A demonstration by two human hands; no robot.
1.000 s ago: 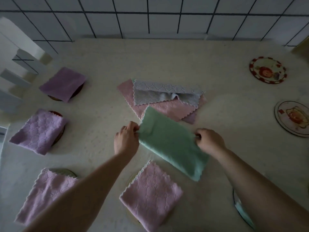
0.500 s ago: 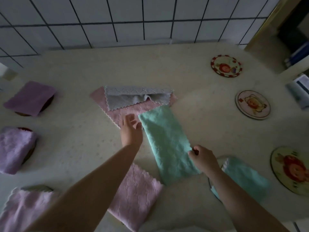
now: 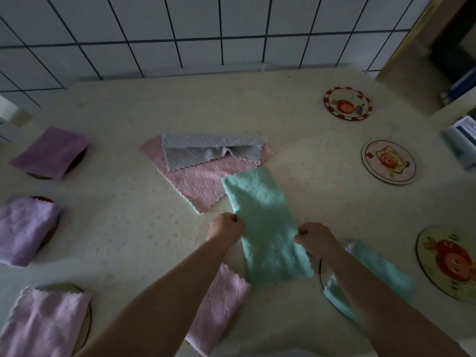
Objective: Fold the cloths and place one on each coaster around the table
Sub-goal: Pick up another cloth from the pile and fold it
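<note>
A green cloth (image 3: 262, 220), folded into a long strip, lies on the table running away from me. My left hand (image 3: 224, 226) pinches its left edge and my right hand (image 3: 314, 237) pinches its right edge, both near the strip's middle. Behind it a pink cloth (image 3: 203, 181) lies flat with a grey cloth (image 3: 206, 150) half folded on top. Folded cloths rest on coasters: purple ones (image 3: 51, 152) (image 3: 24, 229) at the left, pink ones (image 3: 43, 320) (image 3: 219, 300) near me, a green one (image 3: 371, 271) under my right forearm.
Three bare round coasters with cartoon prints lie along the right side: red-rimmed (image 3: 347, 103), white (image 3: 389, 162), yellow (image 3: 449, 262). A tiled wall (image 3: 206, 29) backs the table. A small box (image 3: 461, 140) stands off the right edge.
Both hands have slid along the green strip to grip its two long edges near the middle. My view has swung to the right, bringing more coasters into sight.
</note>
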